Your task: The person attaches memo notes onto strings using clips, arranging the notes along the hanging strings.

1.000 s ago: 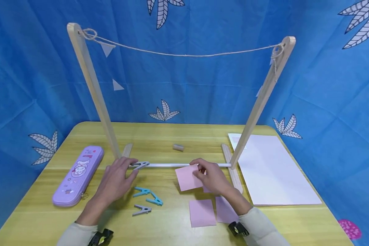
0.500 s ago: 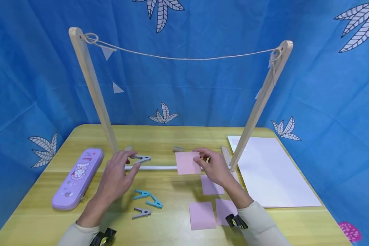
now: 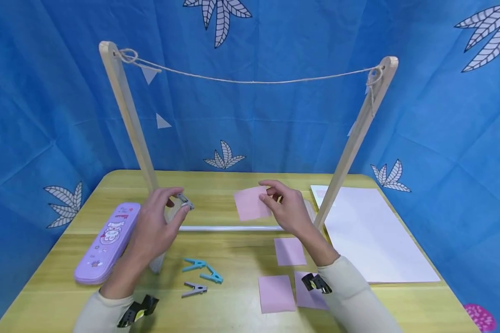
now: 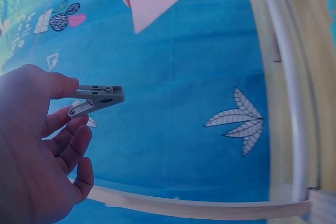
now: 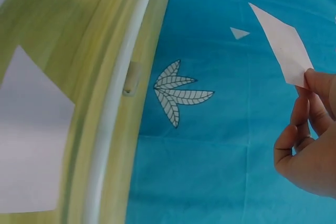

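Between thumb and fingertips my left hand pinches a grey clothespin by its handle ends, in front of the left post. My right hand holds a pink square of paper by its right edge, raised above the table. Both hands are below the twine strung between two wooden posts. On the table lie two blue clothespins and another grey clothespin. Several more pink paper squares lie near my right forearm.
A purple pencil case lies on the left. White sheets lie on the right. The wooden posts are joined low down by a white rod. A small brown cylinder lies behind the rod.
Both hands have risen from the table, the left with the grey clothespin and the right with the pink paper. The clothespin has turned in the left hand's fingers.
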`<act>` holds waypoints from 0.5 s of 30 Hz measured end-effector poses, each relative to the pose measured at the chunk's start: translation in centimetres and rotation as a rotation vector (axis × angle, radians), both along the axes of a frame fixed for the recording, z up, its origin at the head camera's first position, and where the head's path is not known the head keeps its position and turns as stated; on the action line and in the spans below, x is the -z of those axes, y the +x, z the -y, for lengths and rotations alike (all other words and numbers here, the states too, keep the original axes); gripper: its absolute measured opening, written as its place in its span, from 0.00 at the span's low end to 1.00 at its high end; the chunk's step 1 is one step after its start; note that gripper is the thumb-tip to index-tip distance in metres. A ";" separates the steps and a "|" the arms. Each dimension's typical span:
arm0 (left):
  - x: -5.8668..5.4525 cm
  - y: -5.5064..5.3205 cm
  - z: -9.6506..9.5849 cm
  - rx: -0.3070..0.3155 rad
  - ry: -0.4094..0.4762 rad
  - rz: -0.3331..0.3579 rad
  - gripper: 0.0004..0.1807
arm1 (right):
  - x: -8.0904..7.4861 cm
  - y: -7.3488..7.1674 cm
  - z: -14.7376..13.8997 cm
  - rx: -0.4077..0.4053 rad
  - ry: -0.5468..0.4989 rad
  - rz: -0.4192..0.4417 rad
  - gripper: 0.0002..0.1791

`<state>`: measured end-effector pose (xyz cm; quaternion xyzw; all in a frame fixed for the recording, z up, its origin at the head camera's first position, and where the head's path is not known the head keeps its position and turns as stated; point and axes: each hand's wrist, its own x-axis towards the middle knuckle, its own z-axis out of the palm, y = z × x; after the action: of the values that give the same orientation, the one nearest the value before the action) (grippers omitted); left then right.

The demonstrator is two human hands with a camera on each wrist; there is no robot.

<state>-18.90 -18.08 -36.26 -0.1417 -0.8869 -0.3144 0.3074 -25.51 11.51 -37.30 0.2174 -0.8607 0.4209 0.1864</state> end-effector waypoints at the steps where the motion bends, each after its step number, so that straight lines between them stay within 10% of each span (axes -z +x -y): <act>1: -0.4 0.0 0.0 0.003 0.003 -0.011 0.22 | -0.2 -0.1 0.1 -0.005 -0.002 -0.006 0.16; 15: -4.8 -0.2 0.2 0.011 0.037 -0.165 0.23 | -3.4 -1.4 1.5 -0.040 -0.046 -0.072 0.15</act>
<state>-19.14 -18.24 -31.49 -0.1665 -0.8518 -0.3197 0.3802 -26.92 10.03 -33.92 0.2453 -0.8391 0.4361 0.2136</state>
